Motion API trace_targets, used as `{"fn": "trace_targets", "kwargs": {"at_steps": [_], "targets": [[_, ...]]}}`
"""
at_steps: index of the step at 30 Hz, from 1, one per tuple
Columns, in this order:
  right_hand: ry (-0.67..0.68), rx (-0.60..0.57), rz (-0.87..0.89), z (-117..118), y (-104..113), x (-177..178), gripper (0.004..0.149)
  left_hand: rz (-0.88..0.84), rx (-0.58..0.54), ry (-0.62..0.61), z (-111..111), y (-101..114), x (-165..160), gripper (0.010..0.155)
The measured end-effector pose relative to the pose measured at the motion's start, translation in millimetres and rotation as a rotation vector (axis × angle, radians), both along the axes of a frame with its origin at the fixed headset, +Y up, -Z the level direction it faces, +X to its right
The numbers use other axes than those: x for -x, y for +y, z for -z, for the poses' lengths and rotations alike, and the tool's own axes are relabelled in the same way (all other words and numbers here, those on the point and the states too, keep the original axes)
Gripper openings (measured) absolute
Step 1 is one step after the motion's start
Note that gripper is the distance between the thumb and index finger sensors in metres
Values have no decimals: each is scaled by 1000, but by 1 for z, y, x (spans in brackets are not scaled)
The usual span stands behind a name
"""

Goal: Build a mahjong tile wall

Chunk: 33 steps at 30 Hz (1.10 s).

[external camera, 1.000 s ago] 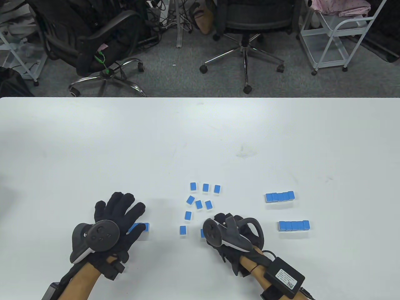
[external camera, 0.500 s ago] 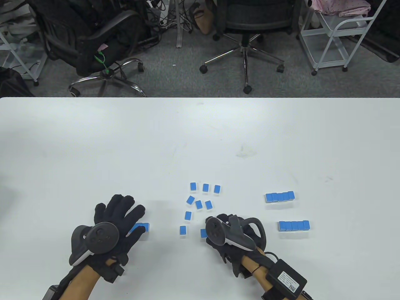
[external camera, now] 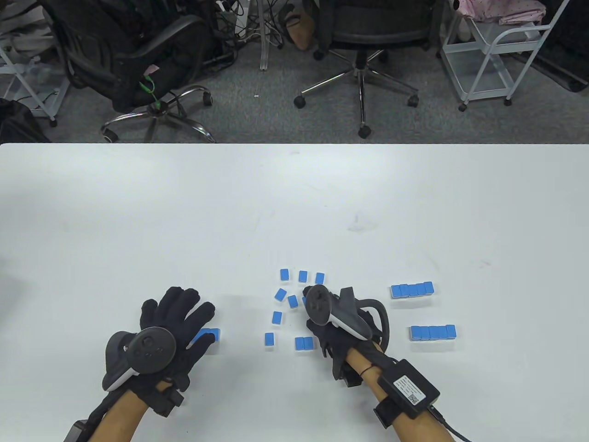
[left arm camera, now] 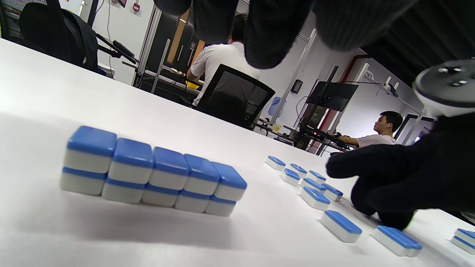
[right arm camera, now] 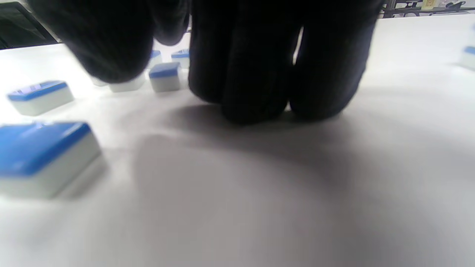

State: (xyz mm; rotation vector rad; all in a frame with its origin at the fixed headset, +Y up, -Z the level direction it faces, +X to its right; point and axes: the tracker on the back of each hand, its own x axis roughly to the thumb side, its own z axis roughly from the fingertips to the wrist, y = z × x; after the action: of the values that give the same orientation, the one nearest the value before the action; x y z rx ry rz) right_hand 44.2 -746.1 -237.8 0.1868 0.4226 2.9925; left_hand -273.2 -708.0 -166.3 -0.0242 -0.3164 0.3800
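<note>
Small blue-backed white mahjong tiles lie on the white table. My left hand is spread flat, fingers straight, partly over a two-tier stack. The left wrist view shows that stack as five tiles long, with the fingertips above it. My right hand reaches among the loose tiles, its tracker hiding the fingers. Its fingertips touch the table and hold nothing I can see. Two tiles lie side by side just left of the wrist.
Two finished rows stand at the right, one farther and one nearer. More loose tiles lie beyond my right hand, and single ones nearer. Office chairs and a white cart stand beyond the table's far edge.
My right hand has moved away from me toward the loose tiles, uncovering two tiles side by side near its wrist. The left hand has barely shifted.
</note>
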Motion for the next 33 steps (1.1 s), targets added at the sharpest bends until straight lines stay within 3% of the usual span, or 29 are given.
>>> {"fn": "trace_targets", "kwargs": {"at_steps": [6,10,18,24,33], "targets": [[5,-93,-136,14,-6,14,54,-3,-3,-1,-1,1,1,63],[42,-69,-114,12,-5,9,55,-3,2,-6,0,0,0,64],[136,111,-19,-19,-4,-23,56,-2,4,-11,1,-1,0,64],[189,10,-38,-40,-6,-21,56,-6,20,-5,5,-3,-2,64],[195,14,11,-42,-8,-23,57,-11,34,-1,5,-4,0,64]]}}
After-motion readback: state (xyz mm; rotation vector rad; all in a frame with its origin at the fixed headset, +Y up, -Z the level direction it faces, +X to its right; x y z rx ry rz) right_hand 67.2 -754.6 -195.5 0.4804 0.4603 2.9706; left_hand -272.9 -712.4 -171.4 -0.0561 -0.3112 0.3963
